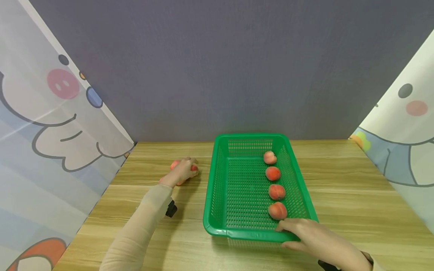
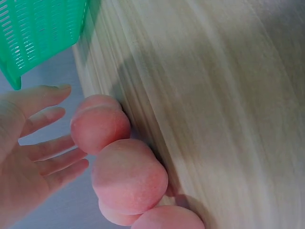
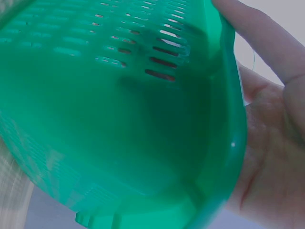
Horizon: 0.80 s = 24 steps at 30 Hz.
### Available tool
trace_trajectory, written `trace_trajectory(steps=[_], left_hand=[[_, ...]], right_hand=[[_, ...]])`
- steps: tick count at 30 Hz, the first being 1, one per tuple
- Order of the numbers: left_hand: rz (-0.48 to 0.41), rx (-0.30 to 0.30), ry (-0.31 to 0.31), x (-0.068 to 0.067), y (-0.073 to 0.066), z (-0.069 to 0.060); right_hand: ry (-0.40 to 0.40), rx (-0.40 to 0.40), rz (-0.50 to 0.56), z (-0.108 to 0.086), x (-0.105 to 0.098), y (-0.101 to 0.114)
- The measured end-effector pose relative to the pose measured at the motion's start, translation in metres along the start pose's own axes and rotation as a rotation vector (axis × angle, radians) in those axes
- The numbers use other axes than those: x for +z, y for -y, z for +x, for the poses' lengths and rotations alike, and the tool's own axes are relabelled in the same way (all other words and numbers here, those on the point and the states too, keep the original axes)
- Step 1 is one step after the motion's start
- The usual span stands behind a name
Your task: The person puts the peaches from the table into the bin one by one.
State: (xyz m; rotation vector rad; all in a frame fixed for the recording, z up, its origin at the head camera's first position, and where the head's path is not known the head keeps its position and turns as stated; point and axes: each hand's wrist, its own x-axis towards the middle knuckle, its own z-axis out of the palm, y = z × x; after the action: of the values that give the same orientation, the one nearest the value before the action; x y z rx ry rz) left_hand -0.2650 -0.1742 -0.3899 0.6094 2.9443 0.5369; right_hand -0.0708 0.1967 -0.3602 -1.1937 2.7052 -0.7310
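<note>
The basket (image 1: pixel 251 234) is gripped by the right hand (image 1: pixel 310 231); peaches (image 2: pixel 128 176) could be scattered by the left hand (image 2: pixel 24 164), fingers outstretched.

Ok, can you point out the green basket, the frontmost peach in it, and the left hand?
Green basket (image 1: pixel 251 235), head view: middle of its near rim.
Frontmost peach (image 1: pixel 277 210), head view: middle of its visible surface.
Left hand (image 1: pixel 182 171), head view: back of the hand.

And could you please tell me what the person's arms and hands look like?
The left hand and right hand are ungloved. A long cream sleeve reaches the left wrist, where a small black object sits. On the right, a pale cuff just shows, near another black piece.
</note>
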Motion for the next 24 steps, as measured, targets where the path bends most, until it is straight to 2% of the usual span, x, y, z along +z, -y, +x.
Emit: trace_trajectory(steps=[11,24], left_hand=[[0.044,0.029,-0.044,0.009,0.006,0.005],[0.068,-0.031,0.011,0.012,0.008,0.008]], right_hand=[[-0.027,-0.026,-0.017,-0.001,0.001,-0.001],[-0.022,-0.026,-0.012,-0.001,0.001,-0.002]])
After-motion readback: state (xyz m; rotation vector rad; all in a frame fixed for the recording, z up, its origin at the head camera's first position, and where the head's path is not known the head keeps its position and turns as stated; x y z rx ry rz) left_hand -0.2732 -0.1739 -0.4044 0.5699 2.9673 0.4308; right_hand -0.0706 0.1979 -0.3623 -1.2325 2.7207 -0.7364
